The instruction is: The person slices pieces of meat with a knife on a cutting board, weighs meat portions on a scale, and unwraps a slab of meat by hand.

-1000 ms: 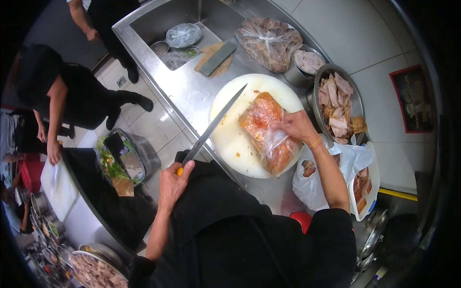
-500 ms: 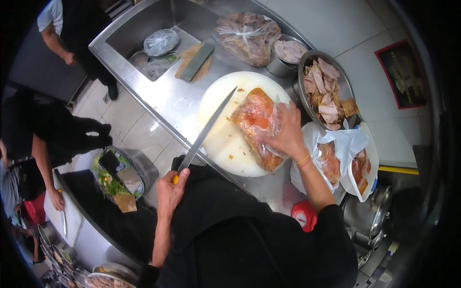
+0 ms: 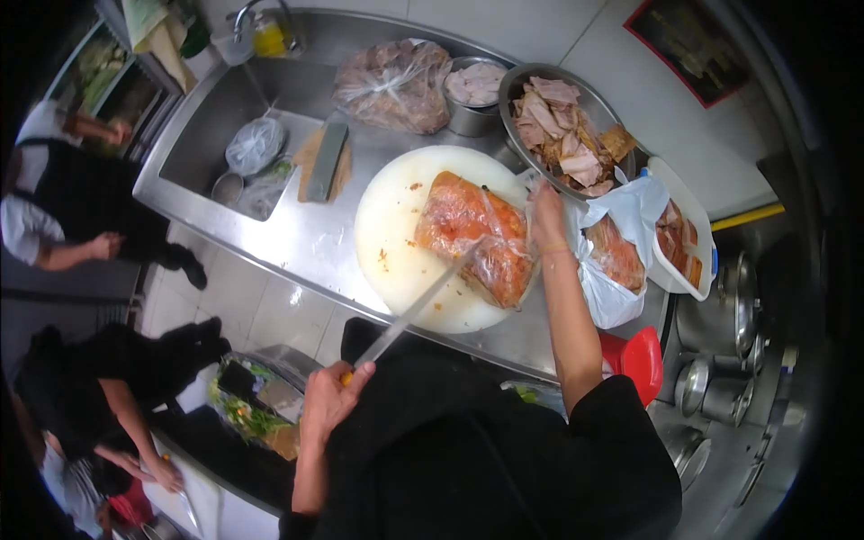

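A roasted slab of meat with browned, glossy skin [image 3: 454,214] lies on a round white cutting board [image 3: 382,193]. Clear plastic wrap [image 3: 506,236] clings to part of it. In my left hand [image 3: 328,400] is the yellow handle of a long knife [image 3: 409,317]. Its blade slants up to the right, and the tip is over the wrapped meat; whether it touches cannot be told. My right hand [image 3: 546,216] is closed on the wrap at the meat's right edge, its fingertips partly hidden. Crumbs dot the board.
Beyond the board are a bowl of sliced meat [image 3: 576,166], a pot of pale slices [image 3: 475,85], bagged meat [image 3: 396,85] and a sharpening stone [image 3: 328,162]. A white bag of meat [image 3: 616,306] and red scale [image 3: 641,364] are at right. Co-workers [image 3: 81,189] stand left.
The view has turned. The knife tip has moved from the board's left side to over the meat. My right hand has gone from spread over the meat to gripping wrap at its right edge.
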Demonstrator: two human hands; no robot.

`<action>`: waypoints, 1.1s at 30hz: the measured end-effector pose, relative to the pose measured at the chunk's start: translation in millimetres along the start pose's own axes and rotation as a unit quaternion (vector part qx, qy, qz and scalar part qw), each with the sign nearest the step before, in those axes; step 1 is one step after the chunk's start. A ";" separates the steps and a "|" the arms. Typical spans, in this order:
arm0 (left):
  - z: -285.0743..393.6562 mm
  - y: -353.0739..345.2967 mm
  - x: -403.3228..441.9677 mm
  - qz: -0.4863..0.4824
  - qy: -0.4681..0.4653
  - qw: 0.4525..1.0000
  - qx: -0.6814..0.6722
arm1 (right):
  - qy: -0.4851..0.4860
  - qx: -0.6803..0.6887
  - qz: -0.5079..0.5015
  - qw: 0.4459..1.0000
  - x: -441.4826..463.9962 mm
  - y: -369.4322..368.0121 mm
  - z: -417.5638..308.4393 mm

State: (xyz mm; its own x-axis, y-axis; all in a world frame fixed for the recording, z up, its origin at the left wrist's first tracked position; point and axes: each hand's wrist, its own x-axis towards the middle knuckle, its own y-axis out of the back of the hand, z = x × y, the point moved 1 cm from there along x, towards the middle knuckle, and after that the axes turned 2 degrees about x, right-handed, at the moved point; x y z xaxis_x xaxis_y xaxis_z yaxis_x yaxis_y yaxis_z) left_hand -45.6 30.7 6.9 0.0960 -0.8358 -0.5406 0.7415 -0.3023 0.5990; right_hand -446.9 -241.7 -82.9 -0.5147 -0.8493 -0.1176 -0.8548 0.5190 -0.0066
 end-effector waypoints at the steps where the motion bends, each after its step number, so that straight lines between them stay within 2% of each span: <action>1: -2.4 3.6 -0.4 -0.014 -0.004 1.000 0.018 | -0.039 0.055 0.029 0.997 -8.0 -13.0 -16.1; 4: -5.8 13.6 -4.0 -0.023 -0.012 0.999 0.038 | -0.027 0.058 0.007 0.998 -31.0 -39.5 -48.4; 8: -11.8 24.9 -6.1 -0.020 -0.024 0.998 0.056 | -0.158 0.195 -0.012 0.968 -43.1 -34.4 -98.9; 9: -9.3 28.7 -8.3 -0.024 -0.028 0.998 0.049 | -0.173 0.204 0.037 0.963 -47.7 -43.4 -120.2; 13: -18.8 40.5 -4.5 -0.023 -0.045 0.997 0.054 | -0.109 0.242 -0.054 0.963 -69.7 -46.9 -155.8; 19: -30.3 40.7 23.2 0.003 -0.080 0.993 0.085 | -0.022 0.277 -0.070 0.958 -101.6 -51.9 -187.7; 22: -27.9 46.1 25.1 0.005 -0.080 0.989 0.128 | 0.024 0.319 -0.055 0.946 -104.3 -35.1 -204.5; 25: -32.5 57.2 29.9 0.007 -0.079 0.986 0.150 | 0.060 0.287 0.015 0.956 -114.7 -22.7 -200.3; 26: -33.8 63.8 28.6 0.004 -0.074 0.983 0.167 | 0.076 0.268 0.042 0.960 -122.0 -15.8 -195.3; 27: -34.4 69.5 26.0 0.002 -0.068 0.981 0.183 | 0.120 0.173 0.062 0.976 -122.2 -3.3 -183.1; 29: -32.1 89.0 16.5 -0.003 -0.049 0.982 0.182 | 0.200 -0.018 0.096 0.975 -115.0 21.5 -138.4; 30: -33.5 98.2 11.9 -0.005 -0.037 0.982 0.183 | 0.202 -0.185 0.142 0.951 -119.9 21.2 -119.0; 31: -38.5 104.2 9.3 0.005 -0.035 0.981 0.193 | 0.196 -0.346 0.182 0.899 -129.0 17.3 -102.7; 33: -44.0 115.4 4.0 0.014 -0.008 0.982 0.186 | 0.069 -0.440 0.073 0.893 -144.3 6.9 -76.9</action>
State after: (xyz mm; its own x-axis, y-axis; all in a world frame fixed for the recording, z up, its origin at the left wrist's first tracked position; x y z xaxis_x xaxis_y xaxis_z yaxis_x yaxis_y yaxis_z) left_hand 69.6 12.7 47.9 0.1001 -0.8521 -0.5137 0.4448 -0.4234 0.7892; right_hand -383.7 -123.1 10.4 -0.5755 -0.8147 0.0706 -0.4688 0.3995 0.7878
